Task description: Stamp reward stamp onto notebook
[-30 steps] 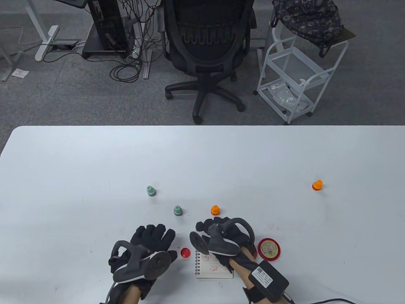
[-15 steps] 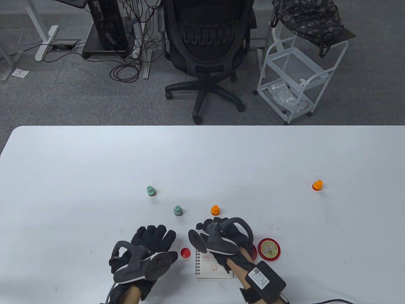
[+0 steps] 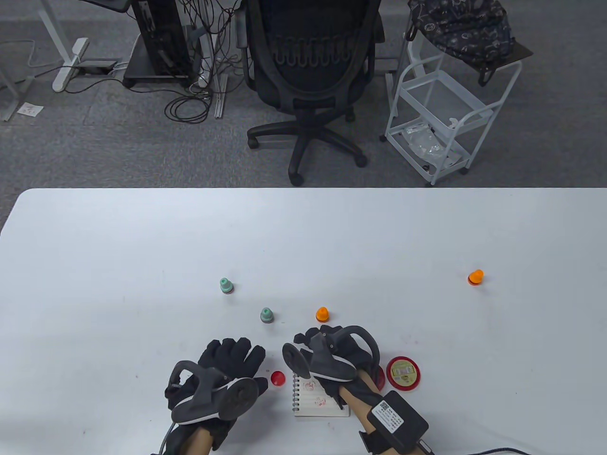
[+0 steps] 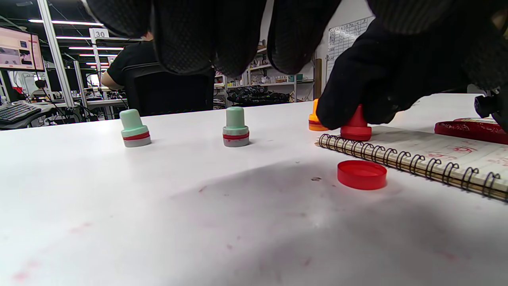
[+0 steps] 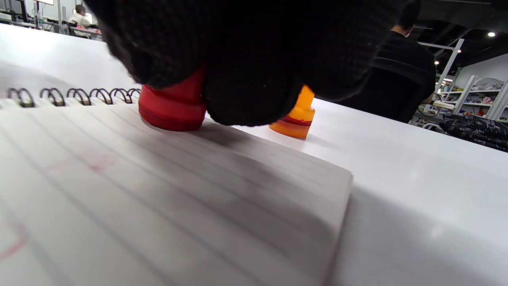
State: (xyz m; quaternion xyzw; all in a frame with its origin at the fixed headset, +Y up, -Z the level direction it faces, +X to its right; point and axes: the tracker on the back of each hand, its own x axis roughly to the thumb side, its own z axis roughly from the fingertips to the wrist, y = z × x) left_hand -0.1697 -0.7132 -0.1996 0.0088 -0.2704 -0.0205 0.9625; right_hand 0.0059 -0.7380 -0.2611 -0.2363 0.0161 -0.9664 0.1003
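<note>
Right hand grip: the right hand [image 3: 332, 353] has its fingers curled round the red stamp [image 4: 356, 126], whose base sits flat on the notebook [image 3: 317, 404] page.
Red stamp place: at the page's far corner beside the spiral binding; the hand hides it in the table view.
Left hand: the left hand [image 3: 223, 367] lies flat on the table [image 3: 142, 246] with fingers spread, gripping nothing, left of the notebook.
Notebook: lies open near the table's near edge, about midway along it, with faint red marks on the lined page.
Red cap [image 3: 278, 377]: lies on the table between the left hand and the binding.
Red tin [image 3: 403, 373]: round, just right of the right hand.
Orange stamp [image 3: 322, 313]: upright just beyond the right hand's fingers.
Green stamps: one [image 3: 267, 315] left of that orange stamp, another [image 3: 225, 285] further toward the far edge.
Second orange stamp [image 3: 475, 277]: well apart, toward the right edge.
</note>
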